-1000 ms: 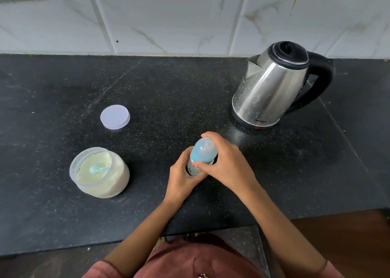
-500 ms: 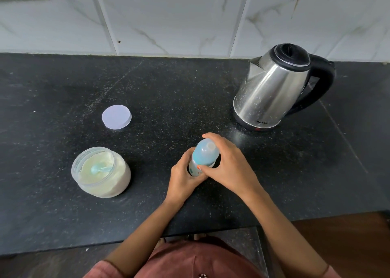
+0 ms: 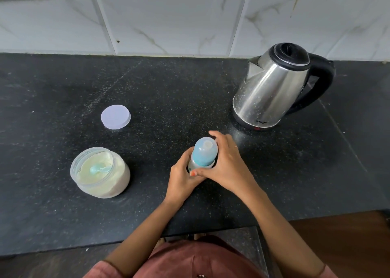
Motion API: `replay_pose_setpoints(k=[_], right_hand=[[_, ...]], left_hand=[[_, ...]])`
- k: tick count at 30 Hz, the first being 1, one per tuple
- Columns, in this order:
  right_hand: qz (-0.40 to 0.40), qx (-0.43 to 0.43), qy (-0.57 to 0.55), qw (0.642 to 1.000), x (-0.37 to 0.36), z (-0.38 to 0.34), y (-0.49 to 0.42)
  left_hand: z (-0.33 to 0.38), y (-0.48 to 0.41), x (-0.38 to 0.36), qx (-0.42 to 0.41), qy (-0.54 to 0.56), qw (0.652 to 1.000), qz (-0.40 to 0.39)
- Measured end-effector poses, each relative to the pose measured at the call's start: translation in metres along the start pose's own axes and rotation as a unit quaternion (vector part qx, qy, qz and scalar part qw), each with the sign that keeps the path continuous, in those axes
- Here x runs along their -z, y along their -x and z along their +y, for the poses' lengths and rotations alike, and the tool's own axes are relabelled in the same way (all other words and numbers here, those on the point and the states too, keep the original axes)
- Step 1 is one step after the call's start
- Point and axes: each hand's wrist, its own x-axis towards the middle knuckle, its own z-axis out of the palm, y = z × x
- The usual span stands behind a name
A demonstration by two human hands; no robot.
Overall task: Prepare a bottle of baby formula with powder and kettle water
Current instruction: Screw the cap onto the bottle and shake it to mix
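Bottle: the baby bottle (image 3: 203, 154) stands upright on the dark counter (image 3: 63, 214), near the middle, with its blue domed top (image 3: 205, 149) on.
Left hand: the left hand (image 3: 181, 178) is wrapped round the bottle's lower body, steadying it.
Right hand: the right hand (image 3: 228, 163) is curled round the top and collar from the right, thumb on the near side.
Step in hand: probably a twist of the top; I cannot tell whether it is loosening or tightening.
Doing it well: keep the base pressed flat with the left hand and turn only with the right. Grip the collar rather than the dome, so the ring itself turns. Keep the bottle upright.
Contents: hidden by the hands.
Powder jar: the powder jar (image 3: 101, 172) sits open, near left, with a scoop (image 3: 99, 169) lying in the powder. Its lid (image 3: 115, 116) lies flat farther back, apart.
Kettle: the kettle (image 3: 272, 92) is at far right, lid shut, well apart from the hands.
Risk: a loose hold below could let the bottle spin or tip.
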Motion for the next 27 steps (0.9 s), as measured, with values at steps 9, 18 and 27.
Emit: replay_pose_setpoints(k=[9,18,27], right_hand=[[-0.062,0.043,-0.122,0.99,0.011,0.015,-0.004],[-0.051,0.029,-0.177,0.982,-0.001,0.018,-0.004],[-0.013,0.034,-0.171,0.985,-0.004,0.02,-0.008]], left_hand=[[0.0,0.0,0.0,0.007,0.004,1.0,-0.007],[-0.002,0.0,0.0,0.007,0.001,1.0,-0.002],[-0.002,0.0,0.0,0.007,0.004,1.0,-0.001]])
